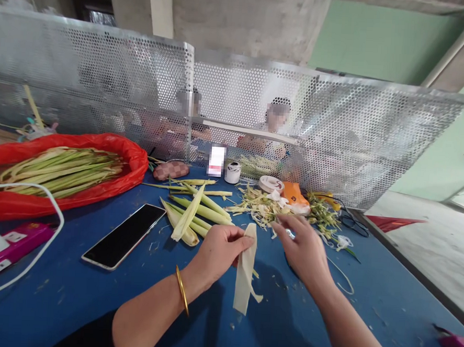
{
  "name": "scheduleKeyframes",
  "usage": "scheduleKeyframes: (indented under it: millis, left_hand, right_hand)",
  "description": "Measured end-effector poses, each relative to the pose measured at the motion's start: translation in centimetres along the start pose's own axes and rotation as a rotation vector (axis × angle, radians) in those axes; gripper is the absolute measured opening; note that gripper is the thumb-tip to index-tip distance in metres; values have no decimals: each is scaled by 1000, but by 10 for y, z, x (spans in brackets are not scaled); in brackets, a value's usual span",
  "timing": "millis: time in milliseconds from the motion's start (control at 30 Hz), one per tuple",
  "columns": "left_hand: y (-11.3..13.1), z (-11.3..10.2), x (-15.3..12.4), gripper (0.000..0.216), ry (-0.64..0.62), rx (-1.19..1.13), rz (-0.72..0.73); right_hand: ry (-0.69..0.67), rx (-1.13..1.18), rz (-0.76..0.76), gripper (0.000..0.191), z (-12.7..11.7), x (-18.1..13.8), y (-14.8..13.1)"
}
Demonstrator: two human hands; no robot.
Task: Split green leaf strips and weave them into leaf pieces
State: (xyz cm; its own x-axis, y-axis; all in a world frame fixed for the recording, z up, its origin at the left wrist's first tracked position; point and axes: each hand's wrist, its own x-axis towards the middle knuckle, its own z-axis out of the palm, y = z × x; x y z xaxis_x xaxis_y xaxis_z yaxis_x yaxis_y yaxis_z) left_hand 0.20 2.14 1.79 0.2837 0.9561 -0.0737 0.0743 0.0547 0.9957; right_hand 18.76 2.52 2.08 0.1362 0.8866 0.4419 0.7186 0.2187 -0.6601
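In my left hand (pixel 221 249) a pale, flat husk strip (pixel 244 276) is pinched between thumb and fingers. The strip hangs down over the blue table, with a thin torn sliver curling off its lower right side. My right hand (pixel 300 243) is to the right of it, fingers bent and apart, by the near edge of a heap of husk scraps (pixel 257 204). Something small and shiny (pixel 290 233) shows beneath those fingers; I cannot make out what it is. Several green-white husk-wrapped stalks (pixel 202 211) lie beyond my left hand.
At left are a red plastic bag (pixel 134 162) of long green stalks, a phone (pixel 124 237) and a purple power strip (pixel 13 252). A white can (pixel 232 172), tape roll (pixel 271 184) and orange packet (pixel 294 194) stand before a perforated metal screen (pixel 237 90); people sit behind it.
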Motion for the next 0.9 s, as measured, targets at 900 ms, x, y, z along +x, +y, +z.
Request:
scheduleKeyframes:
  millis: [900]
  left_hand:
    - [-2, 5, -6, 13, -298, 27, -162]
  right_hand:
    - [102, 790, 343, 31, 13, -5, -9]
